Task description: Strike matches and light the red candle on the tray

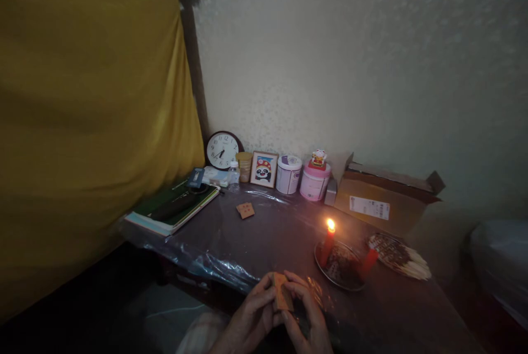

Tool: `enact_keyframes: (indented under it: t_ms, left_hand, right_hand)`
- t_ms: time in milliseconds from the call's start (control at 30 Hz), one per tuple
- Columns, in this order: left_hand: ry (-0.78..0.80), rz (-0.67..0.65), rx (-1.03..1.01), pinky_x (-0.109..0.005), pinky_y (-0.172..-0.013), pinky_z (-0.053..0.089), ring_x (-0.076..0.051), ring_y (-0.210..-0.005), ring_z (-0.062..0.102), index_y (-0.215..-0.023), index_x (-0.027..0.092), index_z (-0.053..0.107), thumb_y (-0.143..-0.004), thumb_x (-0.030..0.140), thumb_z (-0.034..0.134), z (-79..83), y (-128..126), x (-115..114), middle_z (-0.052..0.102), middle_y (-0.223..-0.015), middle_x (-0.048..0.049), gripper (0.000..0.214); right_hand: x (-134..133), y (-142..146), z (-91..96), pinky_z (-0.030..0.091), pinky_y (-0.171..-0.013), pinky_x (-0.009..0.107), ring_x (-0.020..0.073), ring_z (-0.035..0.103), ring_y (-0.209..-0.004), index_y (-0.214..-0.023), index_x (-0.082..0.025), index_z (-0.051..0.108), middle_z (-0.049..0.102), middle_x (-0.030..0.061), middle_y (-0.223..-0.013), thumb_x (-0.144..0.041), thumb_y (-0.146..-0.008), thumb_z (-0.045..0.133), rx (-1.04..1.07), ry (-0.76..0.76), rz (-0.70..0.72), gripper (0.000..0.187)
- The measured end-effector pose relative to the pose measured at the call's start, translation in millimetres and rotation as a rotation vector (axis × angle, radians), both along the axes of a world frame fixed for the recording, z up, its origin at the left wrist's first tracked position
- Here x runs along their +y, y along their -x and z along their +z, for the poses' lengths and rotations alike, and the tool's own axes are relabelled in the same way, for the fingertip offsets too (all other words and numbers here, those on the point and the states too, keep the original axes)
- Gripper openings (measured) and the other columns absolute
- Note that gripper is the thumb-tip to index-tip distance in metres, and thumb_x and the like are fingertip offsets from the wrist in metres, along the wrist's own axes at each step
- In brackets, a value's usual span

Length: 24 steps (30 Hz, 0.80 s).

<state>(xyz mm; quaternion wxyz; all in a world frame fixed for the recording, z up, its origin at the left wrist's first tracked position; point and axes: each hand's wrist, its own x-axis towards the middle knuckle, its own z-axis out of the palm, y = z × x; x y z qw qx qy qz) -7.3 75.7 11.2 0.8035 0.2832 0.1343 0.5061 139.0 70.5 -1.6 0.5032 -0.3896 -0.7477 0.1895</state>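
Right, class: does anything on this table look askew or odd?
Yes: the unlit red candle at the right edge of the round plate appears to lean outward, noticeably more than the lit red candle.

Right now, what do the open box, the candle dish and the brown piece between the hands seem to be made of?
Open box: matte cardboard, judging by brown walls and folded flaps.
Candle dish: probably polished metal; its thin rim glints.
Brown piece: perhaps cardboard or wood; plain and dull, too dim to settle.

dim overall | candle flame (pixel 330 225) right of centre | glare on plastic cover (pixel 268 238) | lower left near-black | right edge soft
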Motion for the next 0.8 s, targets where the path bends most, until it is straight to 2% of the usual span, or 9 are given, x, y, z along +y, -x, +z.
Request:
enact_keyframes:
  t_ms: [267,433,600,800]
  left_hand:
    - [-0.014,-0.010,0.001,-0.029,-0.074,0.042,-0.016,-0.083,0.055,-0.100,0.016,0.060,-0.084,0.017,0.045,3.2,0.9,-0.8,0.058,-0.092,-0.0061,0.021]
    - [-0.021,-0.018,0.021,-0.029,-0.074,0.042,-0.016,-0.081,0.055,-0.097,0.017,0.061,-0.083,0.020,0.048,6.2,-0.1,-2.3,0.058,-0.091,-0.0054,0.020]
    - [-0.029,-0.021,0.007,-0.030,-0.074,0.042,-0.018,-0.084,0.057,-0.095,0.015,0.062,-0.081,0.023,0.050,2.7,-3.3,-0.4,0.060,-0.092,-0.0074,0.020]
    - [0.018,-0.018,0.041,-0.032,-0.089,0.039,-0.021,-0.101,0.055,-0.094,0.018,0.064,-0.079,0.026,0.056,9.0,2.6,-5.7,0.064,-0.098,-0.0062,0.019]
  right_hand:
    - [0.0,-0.3,5.1,0.052,-0.087,0.029,0.0231,0.059,-0.109,-0.110,-0.024,0.055,0.060,0.0083,-0.119,-0.031,-0.082,0.058,0.011,-0.022,0.004,0.029]
    - [-1.9,-0.4,0.3,0.052,-0.086,0.029,0.0230,0.060,-0.107,-0.109,-0.024,0.056,0.060,0.0090,-0.118,-0.035,-0.082,0.058,0.060,-0.012,-0.017,0.029]
    - [-3.8,-0.2,-3.4,0.051,-0.086,0.030,0.0239,0.060,-0.106,-0.105,-0.023,0.059,0.061,0.0101,-0.117,-0.040,-0.081,0.059,0.131,0.018,-0.059,0.030]
    - [-6.5,-2.4,0.1,0.053,-0.083,0.028,0.0227,0.061,-0.104,-0.107,-0.025,0.058,0.061,0.0093,-0.117,-0.038,-0.081,0.059,0.095,0.023,-0.027,0.029]
